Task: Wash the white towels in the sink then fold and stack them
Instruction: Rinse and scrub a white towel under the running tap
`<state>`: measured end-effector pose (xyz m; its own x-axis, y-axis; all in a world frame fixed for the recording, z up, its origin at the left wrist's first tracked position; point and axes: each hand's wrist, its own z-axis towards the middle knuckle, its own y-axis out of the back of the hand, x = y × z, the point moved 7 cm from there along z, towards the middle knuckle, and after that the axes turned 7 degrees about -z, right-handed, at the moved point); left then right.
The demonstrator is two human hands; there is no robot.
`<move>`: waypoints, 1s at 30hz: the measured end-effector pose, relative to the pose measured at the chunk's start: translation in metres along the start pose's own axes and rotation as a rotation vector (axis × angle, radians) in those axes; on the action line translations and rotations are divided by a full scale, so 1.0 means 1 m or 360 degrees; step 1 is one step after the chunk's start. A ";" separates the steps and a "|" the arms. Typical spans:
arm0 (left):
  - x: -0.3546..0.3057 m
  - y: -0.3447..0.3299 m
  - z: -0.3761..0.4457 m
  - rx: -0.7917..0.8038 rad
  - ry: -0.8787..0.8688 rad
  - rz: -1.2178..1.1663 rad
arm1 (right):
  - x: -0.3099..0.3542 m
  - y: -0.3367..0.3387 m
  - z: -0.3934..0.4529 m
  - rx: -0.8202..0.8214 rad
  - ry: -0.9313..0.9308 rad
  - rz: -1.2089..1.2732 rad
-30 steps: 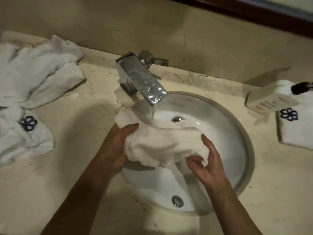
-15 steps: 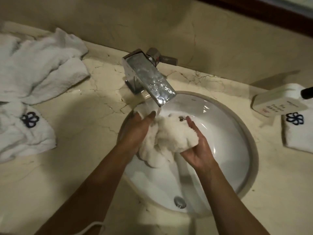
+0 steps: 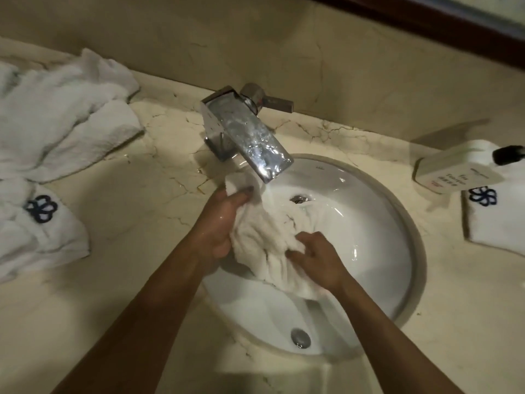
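Note:
A wet white towel (image 3: 267,240) hangs bunched over the round white sink (image 3: 377,223), under water that runs from the chrome faucet (image 3: 247,137). My left hand (image 3: 220,223) grips the towel's left side, thumb over its top edge. My right hand (image 3: 318,257) clutches the lower right folds with curled fingers. More white towels (image 3: 62,120) lie crumpled on the counter at the left, one with a dark blue flower emblem (image 3: 41,208). A folded white towel (image 3: 494,223) with the same emblem lies at the right.
A white soap bottle (image 3: 454,169) with a black pump lies on the counter right of the sink, partly on the folded towel. The marble counter (image 3: 127,200) runs along a beige back wall. The drain (image 3: 300,336) sits near the basin's front.
My hands have moved apart and lower, and the towel has been pulled from a tight ball into a longer bunch. My right hand has turned palm down onto it.

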<state>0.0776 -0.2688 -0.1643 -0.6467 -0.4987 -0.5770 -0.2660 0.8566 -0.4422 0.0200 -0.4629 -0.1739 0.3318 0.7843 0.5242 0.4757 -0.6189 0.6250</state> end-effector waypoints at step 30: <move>-0.015 0.009 -0.048 0.0234 -0.0025 -0.0121 | 0.037 0.011 -0.011 -0.0106 -0.0070 0.1730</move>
<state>0.0508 -0.2471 -0.1266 -0.6173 -0.5642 -0.5482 -0.2054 0.7883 -0.5800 0.0282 -0.4410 -0.1413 0.5779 -0.1836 0.7952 -0.1342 -0.9825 -0.1293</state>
